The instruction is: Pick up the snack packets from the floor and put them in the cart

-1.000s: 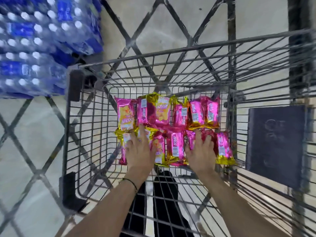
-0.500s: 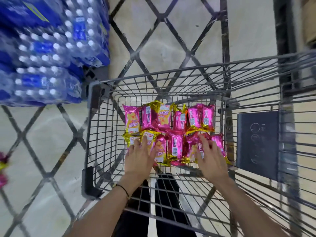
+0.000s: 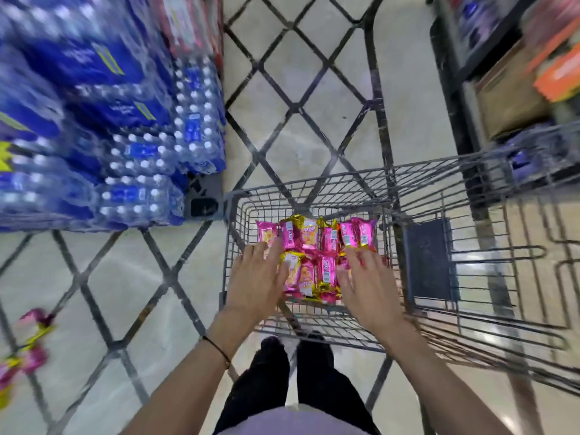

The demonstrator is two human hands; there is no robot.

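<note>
Settling the pink-and-gold snack packets (image 3: pixel 314 246) flat in the wire cart (image 3: pixel 314 189) is judged to be the step in hand. Two rough rows of them are seen on the cart's mesh bottom. The left hand (image 3: pixel 254 277) is laid over the left end of the near row and the right hand (image 3: pixel 367 287) over its right end. On both hands the fingers are held straight and spread, and nothing is gripped. Whether the palms are pressed down or only hovering cannot be told through the blur. The step is best done with light, flat pressure, so that the crinkly wrappers are not crushed or pushed through the mesh gaps. Some loose packets (image 3: pixel 28 343) are seen, blurred, on the tiled floor (image 3: pixel 298 136) at the left, near the stacked packs of water bottles (image 3: pixel 125 152). They are judged to be what is left to fetch.
</note>
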